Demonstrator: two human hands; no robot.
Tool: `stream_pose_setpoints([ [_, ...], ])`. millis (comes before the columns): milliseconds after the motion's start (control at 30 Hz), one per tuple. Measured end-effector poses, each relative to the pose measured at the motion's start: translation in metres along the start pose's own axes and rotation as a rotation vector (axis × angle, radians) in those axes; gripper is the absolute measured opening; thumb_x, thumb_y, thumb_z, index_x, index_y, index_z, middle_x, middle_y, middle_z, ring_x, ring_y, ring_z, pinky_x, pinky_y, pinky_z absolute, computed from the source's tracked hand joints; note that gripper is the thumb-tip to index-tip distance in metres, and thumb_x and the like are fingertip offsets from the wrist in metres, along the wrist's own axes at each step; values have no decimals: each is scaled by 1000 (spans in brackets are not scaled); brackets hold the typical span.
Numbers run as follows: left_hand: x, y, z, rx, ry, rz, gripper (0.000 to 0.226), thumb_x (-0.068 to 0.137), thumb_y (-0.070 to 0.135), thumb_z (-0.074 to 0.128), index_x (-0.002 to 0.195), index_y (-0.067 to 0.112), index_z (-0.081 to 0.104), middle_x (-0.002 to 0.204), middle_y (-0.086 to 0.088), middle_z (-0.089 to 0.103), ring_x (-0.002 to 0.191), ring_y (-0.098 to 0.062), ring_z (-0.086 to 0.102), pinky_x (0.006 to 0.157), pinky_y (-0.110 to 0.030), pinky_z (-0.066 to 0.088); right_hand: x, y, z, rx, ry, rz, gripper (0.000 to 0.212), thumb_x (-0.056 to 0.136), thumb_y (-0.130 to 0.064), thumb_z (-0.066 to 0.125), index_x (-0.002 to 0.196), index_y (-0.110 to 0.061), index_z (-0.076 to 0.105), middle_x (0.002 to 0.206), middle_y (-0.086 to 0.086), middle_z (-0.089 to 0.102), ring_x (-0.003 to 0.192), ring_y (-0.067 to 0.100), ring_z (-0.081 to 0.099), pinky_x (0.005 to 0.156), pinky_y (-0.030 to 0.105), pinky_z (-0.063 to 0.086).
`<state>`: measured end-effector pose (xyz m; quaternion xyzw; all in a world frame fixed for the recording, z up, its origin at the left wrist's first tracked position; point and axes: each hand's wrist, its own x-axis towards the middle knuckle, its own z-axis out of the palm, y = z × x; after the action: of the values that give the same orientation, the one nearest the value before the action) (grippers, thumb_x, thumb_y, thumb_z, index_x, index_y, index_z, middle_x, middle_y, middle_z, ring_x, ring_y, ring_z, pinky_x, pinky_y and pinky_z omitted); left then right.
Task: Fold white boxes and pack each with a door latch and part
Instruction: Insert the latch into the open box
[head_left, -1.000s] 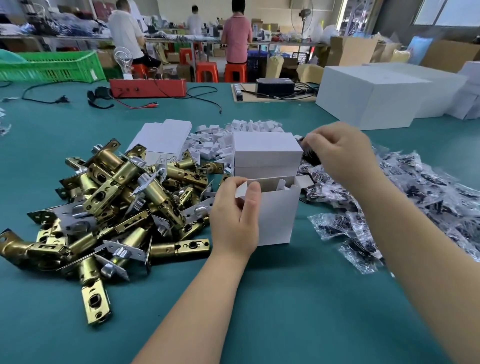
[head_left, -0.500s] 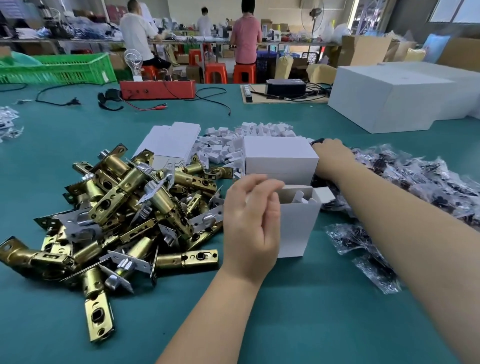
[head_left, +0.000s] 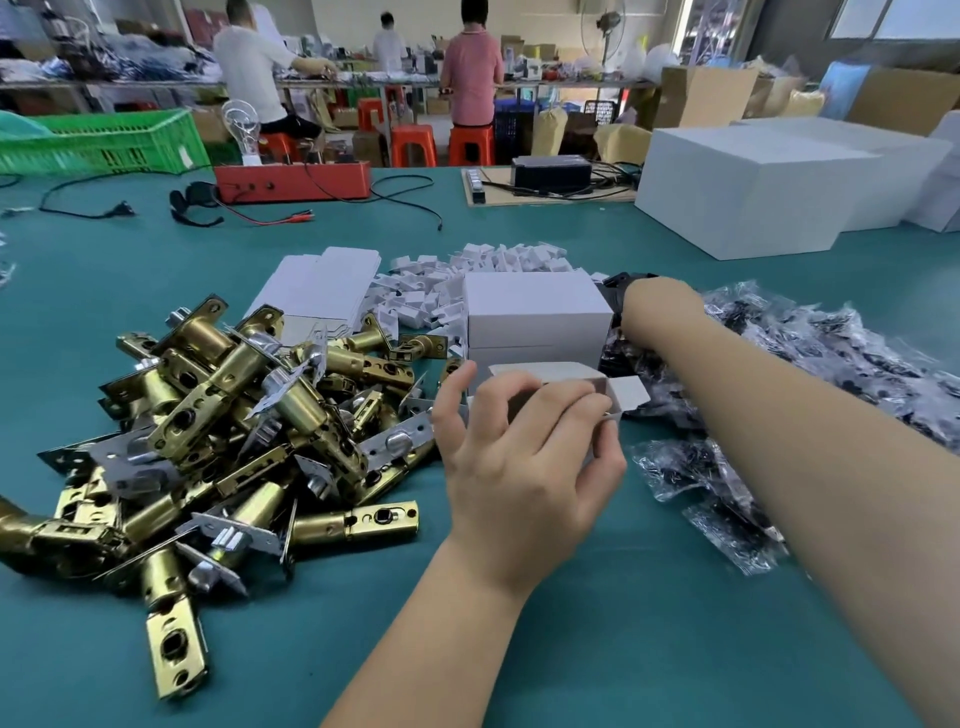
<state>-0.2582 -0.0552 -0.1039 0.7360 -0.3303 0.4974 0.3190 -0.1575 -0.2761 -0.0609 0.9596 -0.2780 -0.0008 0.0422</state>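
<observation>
On table, left hand (head_left: 524, 457) gripping open box (head_left: 571, 382)

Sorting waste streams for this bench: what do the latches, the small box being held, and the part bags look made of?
Door latches: metal, shiny brass-coloured barrels with silvery plates. Small box: thin white card with creased flaps, greyish inside. Part bags: clear crinkled plastic film, glinting; the dark contents can't be identified.

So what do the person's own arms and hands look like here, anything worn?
Both forearms are bare, with no sleeves in view. The left hand wears no glove, ring or watch. The right hand is also ungloved; its fingers are hidden behind the white boxes.
</observation>
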Motion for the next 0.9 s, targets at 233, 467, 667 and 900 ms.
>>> stream_pose_setpoints([
  [233,4,2,-5,-90,9,11,11,83,21,69,72,22,73,72,14,68,74,-21,60,87,-42,42,-3,7,6,-95,127,-44,12,85,6,50,81,-6,50,70,6,46,75,30,49,64,35,41],
  [467,7,-1,-5,-158,-65,-48,14,80,18,62,82,17,75,73,12,69,75,-24,61,86,-43,41,-2,-5,14,-54,146,-346,28,93,-21,44,114,-8,57,117,16,57,106,32,49,80,38,39],
  [667,6,-5,-4,-71,-50,-99,19,82,21,57,79,18,76,89,3,71,88,-22,58,87,-39,39,-5,-14,18,15,40,-384,32,92,-18,50,121,-4,55,100,12,54,111,31,45,79,33,37],
  [900,6,-4,-9,-91,-7,-13,21,80,22,58,65,21,72,69,12,68,79,-23,61,95,-47,38,-4,-14,27,-9,123,-407,31,93,-11,44,121,-4,53,117,18,54,104,33,48,80,35,38],
])
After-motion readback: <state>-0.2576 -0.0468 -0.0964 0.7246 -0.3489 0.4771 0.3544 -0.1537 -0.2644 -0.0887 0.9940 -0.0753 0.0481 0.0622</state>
